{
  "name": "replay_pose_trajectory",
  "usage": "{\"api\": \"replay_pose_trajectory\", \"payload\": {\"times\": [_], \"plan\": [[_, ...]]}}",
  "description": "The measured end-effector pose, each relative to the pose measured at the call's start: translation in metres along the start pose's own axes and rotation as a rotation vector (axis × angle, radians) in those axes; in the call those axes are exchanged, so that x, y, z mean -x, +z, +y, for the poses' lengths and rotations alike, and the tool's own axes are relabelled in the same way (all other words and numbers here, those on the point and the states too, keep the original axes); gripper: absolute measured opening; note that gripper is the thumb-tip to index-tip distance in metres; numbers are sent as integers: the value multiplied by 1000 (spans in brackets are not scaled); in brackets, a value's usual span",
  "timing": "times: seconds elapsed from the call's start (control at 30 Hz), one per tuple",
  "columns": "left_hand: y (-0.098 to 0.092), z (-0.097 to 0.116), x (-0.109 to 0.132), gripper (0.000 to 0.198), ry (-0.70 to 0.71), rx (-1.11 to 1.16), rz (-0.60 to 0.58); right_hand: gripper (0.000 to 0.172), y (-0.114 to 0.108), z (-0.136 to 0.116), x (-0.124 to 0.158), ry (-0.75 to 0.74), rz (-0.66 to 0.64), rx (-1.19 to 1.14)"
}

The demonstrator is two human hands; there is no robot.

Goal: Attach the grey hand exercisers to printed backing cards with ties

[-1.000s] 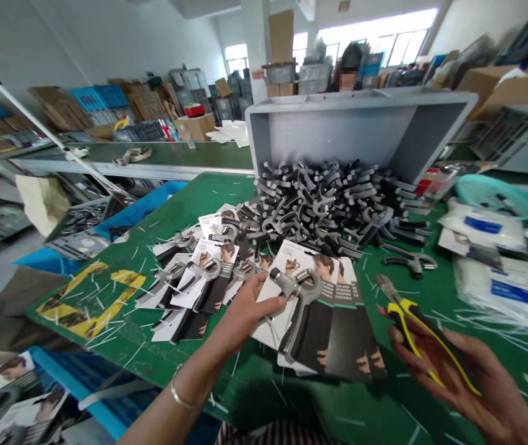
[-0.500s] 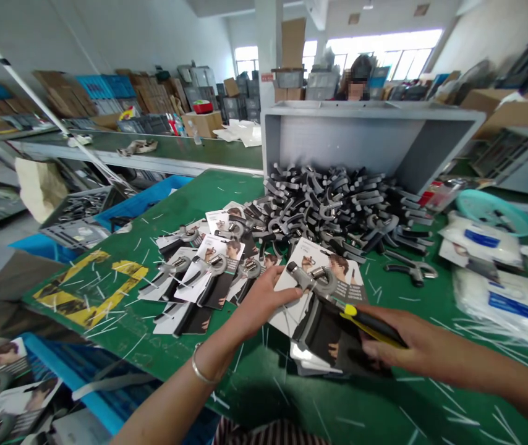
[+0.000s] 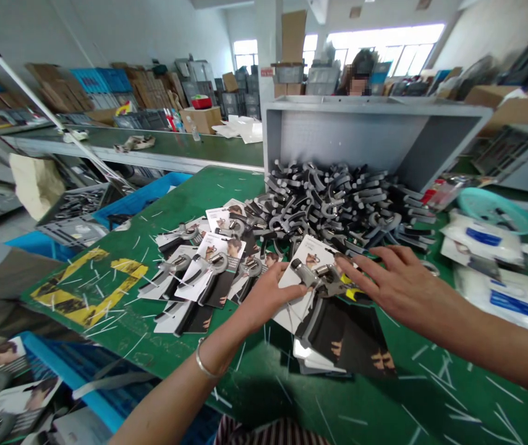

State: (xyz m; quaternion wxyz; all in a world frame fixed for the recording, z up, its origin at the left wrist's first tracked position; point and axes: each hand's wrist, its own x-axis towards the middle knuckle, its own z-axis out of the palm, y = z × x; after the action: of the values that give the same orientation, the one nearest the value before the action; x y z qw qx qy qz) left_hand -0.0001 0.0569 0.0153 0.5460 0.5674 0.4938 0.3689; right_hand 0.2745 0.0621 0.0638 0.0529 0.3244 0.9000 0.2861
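Note:
My left hand [image 3: 264,296] pinches the left edge of a printed backing card [image 3: 298,262] on top of a stack of cards [image 3: 338,334] on the green table [image 3: 287,395]. A grey hand-grip exerciser [image 3: 315,278] lies on that card. My right hand [image 3: 394,281] hovers over the exerciser with its fingers stretched forward. Yellow-handled pliers [image 3: 351,292] are tucked under its palm, only a bit of yellow showing.
A big heap of loose grey grippers [image 3: 333,204] spills from a tipped grey bin [image 3: 375,136]. Carded grippers [image 3: 199,272] lie to the left, white bags [image 3: 505,290] and a teal bowl [image 3: 496,210] to the right. Another person [image 3: 361,71] stands behind the bin.
My right hand swung in from the right with the pliers and reached over the exerciser, fingers now stretched out. My left hand stayed on the card's edge.

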Motion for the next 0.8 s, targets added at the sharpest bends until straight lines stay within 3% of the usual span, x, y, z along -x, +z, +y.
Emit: {"api": "replay_pose_trajectory", "payload": {"times": [0.27,0.47,0.63,0.7,0.8], "plan": [[1,-5,-2,50,-13,41,-15,55,-18,-2,-22,-58,30,62],[2,-9,-3,51,-46,160,-10,37,3,12,-22,-177,48,-116],[2,-9,-1,43,-172,439,-33,36,13,10,-12,-173,99,-338],[5,-11,-1,42,-152,521,38,31,6,-1,-6,-203,140,-430],[16,-13,-3,45,49,607,347,34,-10,-32,5,-70,198,-574]]}}
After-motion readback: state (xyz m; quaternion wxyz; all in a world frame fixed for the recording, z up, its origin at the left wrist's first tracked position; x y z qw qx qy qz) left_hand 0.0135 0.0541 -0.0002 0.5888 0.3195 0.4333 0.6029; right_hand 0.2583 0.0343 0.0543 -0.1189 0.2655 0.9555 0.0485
